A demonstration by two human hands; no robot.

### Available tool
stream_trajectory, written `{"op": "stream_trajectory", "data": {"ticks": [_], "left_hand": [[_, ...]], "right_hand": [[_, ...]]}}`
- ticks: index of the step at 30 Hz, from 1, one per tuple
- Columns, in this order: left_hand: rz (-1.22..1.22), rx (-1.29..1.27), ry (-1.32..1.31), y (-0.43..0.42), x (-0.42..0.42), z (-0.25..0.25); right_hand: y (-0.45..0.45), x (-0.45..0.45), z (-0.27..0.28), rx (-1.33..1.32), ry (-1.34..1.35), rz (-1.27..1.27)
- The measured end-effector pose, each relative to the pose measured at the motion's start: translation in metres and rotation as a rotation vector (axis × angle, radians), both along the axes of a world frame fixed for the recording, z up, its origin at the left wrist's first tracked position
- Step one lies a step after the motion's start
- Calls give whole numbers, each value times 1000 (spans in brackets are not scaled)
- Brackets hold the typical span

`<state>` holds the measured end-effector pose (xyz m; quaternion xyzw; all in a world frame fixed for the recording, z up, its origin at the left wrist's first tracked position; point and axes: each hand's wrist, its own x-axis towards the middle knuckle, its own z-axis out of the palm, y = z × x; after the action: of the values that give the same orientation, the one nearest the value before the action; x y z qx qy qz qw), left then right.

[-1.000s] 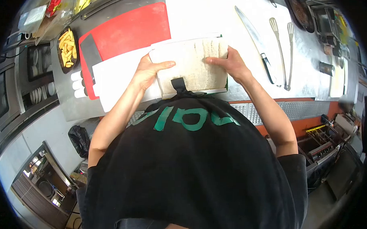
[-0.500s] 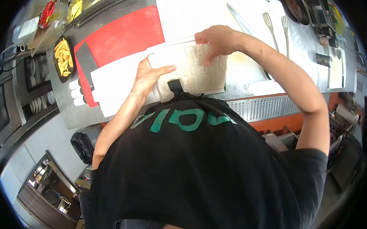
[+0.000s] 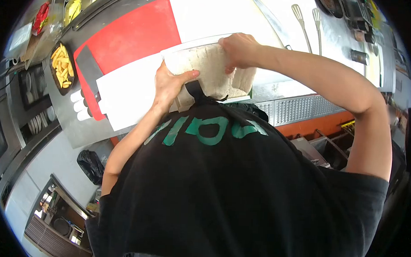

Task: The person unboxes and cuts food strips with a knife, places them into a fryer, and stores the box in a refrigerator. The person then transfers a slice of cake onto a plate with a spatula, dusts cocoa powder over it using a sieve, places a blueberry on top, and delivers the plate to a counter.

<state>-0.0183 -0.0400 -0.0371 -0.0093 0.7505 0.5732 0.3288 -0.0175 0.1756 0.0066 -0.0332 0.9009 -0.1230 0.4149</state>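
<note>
A row of pale slices that looks like white sandwich bread (image 3: 201,65) fills a long white box (image 3: 195,43) against the front of my apron. My left hand (image 3: 168,85) grips the left end of the box, its thumb lying over the bread and its other fingers partly hidden. At the far right, my right hand (image 3: 240,50) reaches in from above with curled fingers pressed on the slices. Beside those fingers, a gap shows between the right-hand slices and the others. A white lid-like panel (image 3: 127,92) lies left of the box.
Behind the panel lies a red cutting board (image 3: 132,33) with a broad dark blade (image 3: 88,65) on it. Fries fill a dark dish (image 3: 62,69) at left. A knife (image 3: 268,15) rests on a white board (image 3: 209,13); two slotted spatulas (image 3: 301,24) lie to the right.
My right hand has lowered and closed onto the bread, its fingers bunching at the slices. A gap has opened between slices near it. My left hand keeps its place on the box.
</note>
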Motion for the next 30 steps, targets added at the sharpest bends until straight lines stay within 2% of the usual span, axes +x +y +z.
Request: {"op": "stream_trajectory", "data": {"ticks": [4, 6, 7, 9, 11, 12, 14, 15, 17, 18, 19, 21, 23, 24, 25, 27, 28, 29, 30], "left_hand": [[73, 74, -52, 0, -4, -3], [108, 112, -75, -3, -10, -10], [131, 141, -98, -7, -10, -10], [145, 111, -92, -11, -14, -11], [154, 155, -100, -14, -15, -18], [166, 165, -83, -10, -17, -13], [133, 111, -150, -9, -15, -3], [140, 99, -145, -11, -14, -4], [137, 115, -149, -12, -14, -8], [135, 109, -150, -11, -13, -7], [149, 116, -138, -9, -12, -4], [160, 114, -129, -8, -7, 3], [105, 63, -24, -5, -6, 9], [94, 60, -24, -5, -6, 9], [61, 66, 14, -5, -6, 8], [27, 67, 45, -6, -3, 8], [4, 69, 62, -5, -2, 9], [-19, 73, 81, -3, -1, 9], [-23, 76, 82, -3, -2, 7]], "right_hand": [[20, -4, -26, -140, 119, 92], [26, -3, -33, -307, 362, -3], [27, -4, -18, -314, 357, 1], [43, -16, 17, -384, 354, -360], [86, -28, -19, -277, 672, -547], [100, -31, -33, -279, 688, -529], [113, -32, -60, -98, 665, -975], [110, -29, -64, -112, 661, -973], [98, -9, -63, 115, 912, -472], [90, -3, -50, 140, 1290, -262], [78, 0, -33, 136, 1291, -262], [50, 8, -6, -180, 683, -320], [30, 13, -14, -188, 545, -214], [30, 7, -17, -312, 504, -148], [30, 2, -17, -311, 503, -153], [27, -9, -15, -532, 450, 150], [23, -15, -16, -495, 246, 211], [20, -17, -22, -496, 246, 205], [14, -18, -21, -459, 122, 173]]}}
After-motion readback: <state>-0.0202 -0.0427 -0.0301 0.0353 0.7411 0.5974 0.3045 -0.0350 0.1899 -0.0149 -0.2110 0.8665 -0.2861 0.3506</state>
